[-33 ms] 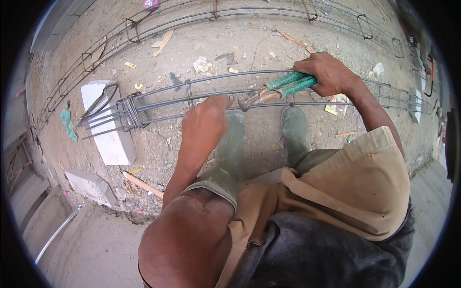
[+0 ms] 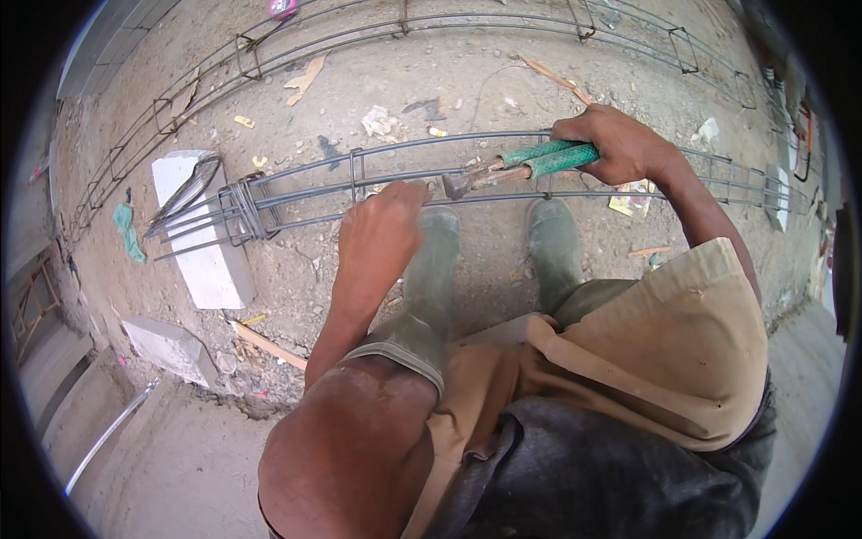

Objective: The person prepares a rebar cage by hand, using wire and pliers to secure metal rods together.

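Note:
A rebar cage [image 2: 310, 169] of long bars and square stirrups lies across in front of me. My right hand [image 2: 615, 144] is closed around the green sleeved handles of a pair of pincers [image 2: 513, 169]. Their rusty metal head sits over the middle bars, pointing left toward my other hand. My left hand [image 2: 382, 225] is closed at the cage's near bars, just left of the pincer head. Its fingertips are turned away, so whatever they hold is hidden. Wound wire or stirrups [image 2: 247, 210] bunch near the cage's left end.
A white block [image 2: 206, 256] lies under the cage's left end; another block [image 2: 169, 349] is nearer. A second rebar cage [image 2: 332, 43] runs along the far side. My green boots [image 2: 554, 242] stand against the near bars. Wood scraps [image 2: 269, 345] and litter dot the ground.
The pincers and my right hand have shifted very slightly, the pincer head tilting a little. My left hand has barely moved.

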A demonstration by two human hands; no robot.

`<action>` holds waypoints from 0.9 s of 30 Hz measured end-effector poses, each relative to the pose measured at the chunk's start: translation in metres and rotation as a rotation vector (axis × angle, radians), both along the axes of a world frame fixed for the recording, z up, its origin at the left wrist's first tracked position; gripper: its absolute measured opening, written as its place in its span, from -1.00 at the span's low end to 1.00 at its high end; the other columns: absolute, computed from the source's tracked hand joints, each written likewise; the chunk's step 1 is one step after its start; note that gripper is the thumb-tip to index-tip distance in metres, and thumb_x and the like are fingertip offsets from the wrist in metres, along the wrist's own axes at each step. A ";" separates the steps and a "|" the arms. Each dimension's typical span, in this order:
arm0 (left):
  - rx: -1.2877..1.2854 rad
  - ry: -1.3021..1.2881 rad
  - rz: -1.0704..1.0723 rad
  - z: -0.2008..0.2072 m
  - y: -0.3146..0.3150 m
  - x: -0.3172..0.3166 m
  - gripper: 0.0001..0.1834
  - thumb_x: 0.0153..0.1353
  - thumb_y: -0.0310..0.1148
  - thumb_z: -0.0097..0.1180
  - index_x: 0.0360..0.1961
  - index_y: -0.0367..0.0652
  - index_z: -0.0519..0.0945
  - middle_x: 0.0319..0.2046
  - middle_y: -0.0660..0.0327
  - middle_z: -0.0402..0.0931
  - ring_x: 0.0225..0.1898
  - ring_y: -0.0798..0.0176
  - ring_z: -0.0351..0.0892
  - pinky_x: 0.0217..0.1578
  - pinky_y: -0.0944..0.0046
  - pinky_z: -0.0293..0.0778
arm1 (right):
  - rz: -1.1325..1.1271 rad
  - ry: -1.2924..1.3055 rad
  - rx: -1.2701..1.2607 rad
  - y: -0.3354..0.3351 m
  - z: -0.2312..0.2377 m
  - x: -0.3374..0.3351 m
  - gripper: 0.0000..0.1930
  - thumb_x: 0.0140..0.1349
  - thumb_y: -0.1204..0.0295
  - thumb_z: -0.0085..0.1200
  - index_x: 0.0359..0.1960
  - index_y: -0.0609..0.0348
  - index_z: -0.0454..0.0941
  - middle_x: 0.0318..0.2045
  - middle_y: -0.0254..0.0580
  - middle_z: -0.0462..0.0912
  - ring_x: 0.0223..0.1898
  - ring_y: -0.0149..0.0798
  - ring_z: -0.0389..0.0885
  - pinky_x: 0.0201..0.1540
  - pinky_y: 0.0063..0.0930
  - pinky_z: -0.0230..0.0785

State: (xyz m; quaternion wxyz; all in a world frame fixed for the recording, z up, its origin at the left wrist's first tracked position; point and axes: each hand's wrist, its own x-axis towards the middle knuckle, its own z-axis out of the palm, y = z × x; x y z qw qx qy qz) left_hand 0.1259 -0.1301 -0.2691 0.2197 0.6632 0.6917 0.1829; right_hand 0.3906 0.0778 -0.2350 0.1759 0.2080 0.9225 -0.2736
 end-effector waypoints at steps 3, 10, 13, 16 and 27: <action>-0.082 -0.216 0.167 0.001 -0.003 -0.002 -0.86 0.36 -0.39 0.02 -0.29 -0.22 0.56 -0.46 0.05 0.58 -0.55 -0.03 0.54 -0.50 0.06 0.42 | -0.196 0.010 0.088 0.004 -0.004 0.003 -0.66 0.10 0.46 0.16 -0.04 0.08 0.49 -0.27 -0.06 0.65 -0.19 0.03 0.61 -0.06 -0.12 0.38; -0.078 -1.184 0.524 0.036 0.015 -0.001 -0.69 0.46 -0.19 -0.02 -0.23 -0.27 0.52 -0.52 0.36 0.42 -0.61 0.54 0.23 -0.57 0.46 0.19 | -0.232 0.255 0.329 -0.014 0.001 -0.025 -0.38 0.26 0.14 0.18 0.33 -0.01 0.33 0.35 -0.09 0.32 0.40 0.01 0.19 0.44 -0.11 0.08; -0.004 -1.561 0.476 0.026 0.025 0.011 -0.69 0.44 -0.19 0.03 -0.19 -0.28 0.55 -0.42 0.26 0.50 -0.50 0.43 0.37 -0.38 0.39 0.33 | -0.309 0.472 -0.379 -0.055 0.002 -0.056 -0.39 0.32 0.07 0.08 0.27 0.21 0.37 0.27 0.12 0.39 0.27 0.12 0.35 0.34 -0.07 0.15; 0.236 -1.421 0.449 0.018 0.033 0.025 -0.67 0.43 -0.19 0.03 -0.10 -0.29 0.56 -0.26 0.17 0.55 -0.26 0.32 0.47 -0.10 0.28 0.35 | -0.249 0.537 -0.398 -0.077 0.011 -0.083 -0.44 0.36 0.10 0.03 0.22 0.30 0.41 0.16 0.15 0.51 0.17 0.14 0.46 0.24 -0.07 0.26; 0.228 -1.542 0.121 -0.004 0.025 -0.016 -0.67 0.32 -0.19 0.14 -0.04 -0.19 0.67 -0.11 0.09 0.65 0.04 0.05 0.52 0.15 -0.02 0.31 | -0.708 0.502 -1.417 -0.085 0.002 -0.081 -0.66 0.44 0.21 -0.02 -0.06 0.30 0.53 -0.63 -0.40 0.39 -0.54 -0.45 0.31 -0.42 -0.44 0.24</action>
